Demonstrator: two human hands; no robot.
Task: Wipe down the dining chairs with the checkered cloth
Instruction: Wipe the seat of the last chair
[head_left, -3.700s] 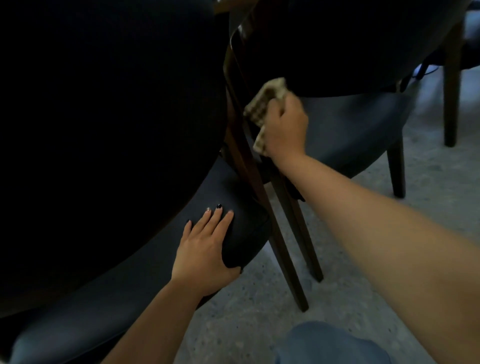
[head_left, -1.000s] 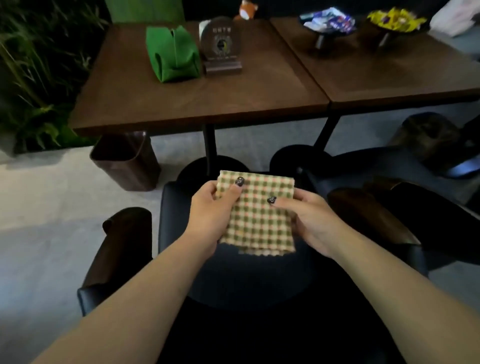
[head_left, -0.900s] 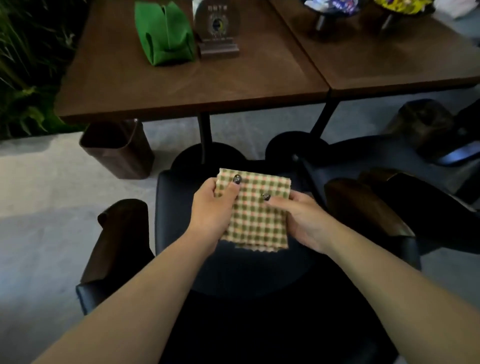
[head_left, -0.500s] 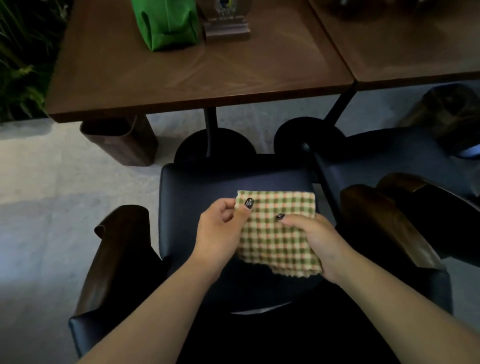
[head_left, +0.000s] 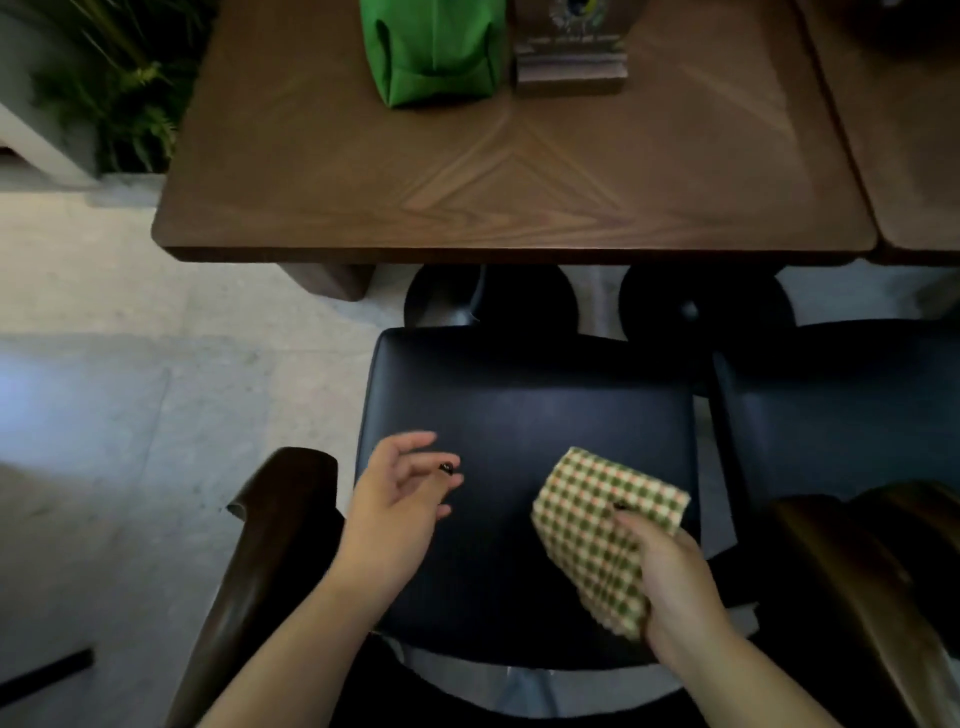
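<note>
A dining chair with a dark padded seat (head_left: 519, 410) and a curved wooden backrest (head_left: 260, 540) stands right below me, pushed up to the table. My right hand (head_left: 670, 587) grips the folded green-and-cream checkered cloth (head_left: 597, 525) over the right part of that seat. My left hand (head_left: 395, 493) hovers above the seat's left part, fingers loosely spread and holding nothing. A second dark chair (head_left: 841, 415) stands to the right, its wooden backrest (head_left: 857, 587) at the lower right.
A wooden table (head_left: 519, 171) lies ahead with a green pouch (head_left: 431, 47) and a small wooden sign stand (head_left: 569, 67) on it. Round black table bases (head_left: 706, 306) sit under it. Plants (head_left: 119, 78) at far left; pale floor (head_left: 130, 415) to the left.
My left hand has let go of the cloth and moved left. My right hand alone now holds the cloth and has carried it right and down toward the seat. The view has tilted downward.
</note>
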